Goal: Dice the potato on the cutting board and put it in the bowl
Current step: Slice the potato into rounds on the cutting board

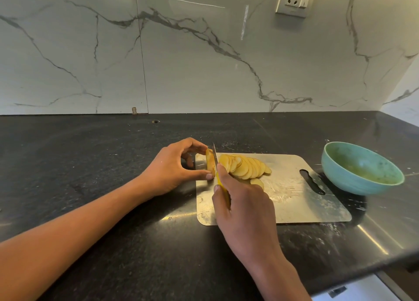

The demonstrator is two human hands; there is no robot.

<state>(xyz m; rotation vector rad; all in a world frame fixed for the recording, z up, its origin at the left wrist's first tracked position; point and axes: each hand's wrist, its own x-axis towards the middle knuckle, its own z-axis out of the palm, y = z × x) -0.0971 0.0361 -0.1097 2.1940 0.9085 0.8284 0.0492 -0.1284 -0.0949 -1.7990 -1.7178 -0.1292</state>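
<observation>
While a dark counter (90,164) carries the work, a steel board (294,201) holds a fanned row of slices (244,167), and a teal bowl (360,169) just beside its right end shows only a greenish film inside, no potato. The right hand (242,201) grips a yellow-handled knife (215,155), blade down against the last potato end (210,162), which the left hand (174,167) pinches upright at the board's left edge. Wet, firm and light, that stub looks slippery; hold its skin sides.
</observation>
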